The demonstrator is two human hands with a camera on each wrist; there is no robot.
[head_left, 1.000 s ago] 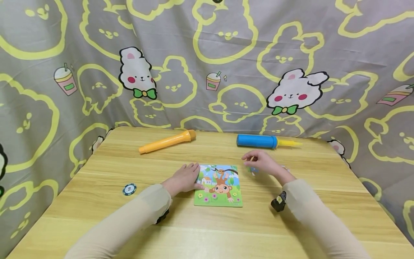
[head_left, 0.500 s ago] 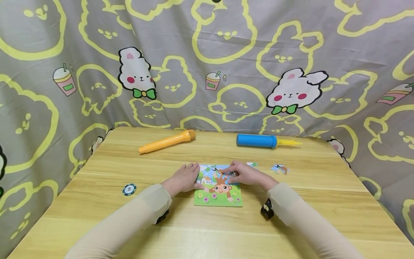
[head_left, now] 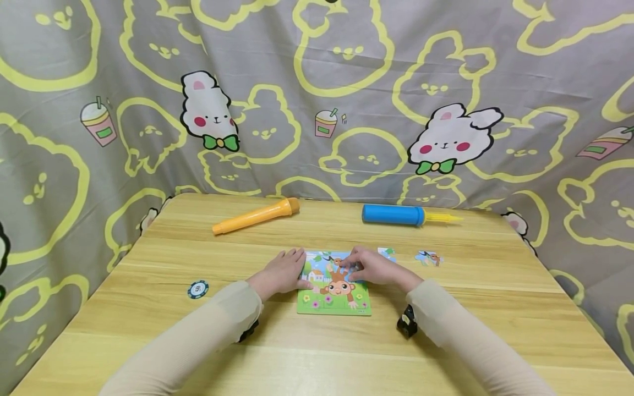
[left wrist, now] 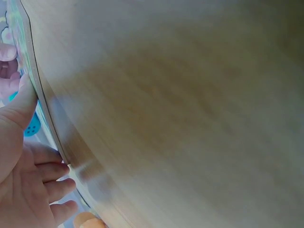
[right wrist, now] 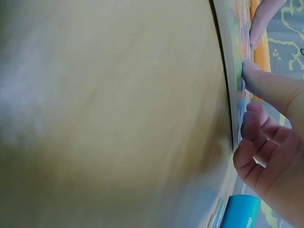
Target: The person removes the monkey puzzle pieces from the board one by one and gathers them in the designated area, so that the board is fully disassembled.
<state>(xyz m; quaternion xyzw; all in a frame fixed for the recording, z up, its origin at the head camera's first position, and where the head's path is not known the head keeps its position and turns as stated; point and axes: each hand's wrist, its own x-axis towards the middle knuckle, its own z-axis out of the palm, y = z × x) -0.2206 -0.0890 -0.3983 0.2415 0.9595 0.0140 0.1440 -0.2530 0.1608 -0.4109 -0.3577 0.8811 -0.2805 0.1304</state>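
A square picture puzzle [head_left: 327,305] with a cartoon monkey, a house and flowers lies flat on the table in the head view. My left hand [head_left: 282,273] rests along its left edge, thumb on the picture; the left wrist view shows its fingers [left wrist: 58,189] fairly straight. Over the upper right of the puzzle is my right hand [head_left: 377,268], thumb and bent index touching the picture. In the right wrist view its thumb [right wrist: 266,83] lies on the picture surface; whether a piece sits under the fingertips is hidden. Two loose puzzle pieces, one [head_left: 386,252] partly covered, the other [head_left: 430,258], lie to the right.
An orange toy microphone [head_left: 255,218] lies at the back left. A blue hand pump [head_left: 393,215] with a yellow nozzle is at the back right. A round chip marked 50 [head_left: 198,289] sits left of the left hand. A patterned curtain [head_left: 277,110] hangs behind the table.
My right hand has moved left and toward me, from above the loose pieces onto the puzzle's upper right, and has barely shifted over the last half second. The left hand stays in place.
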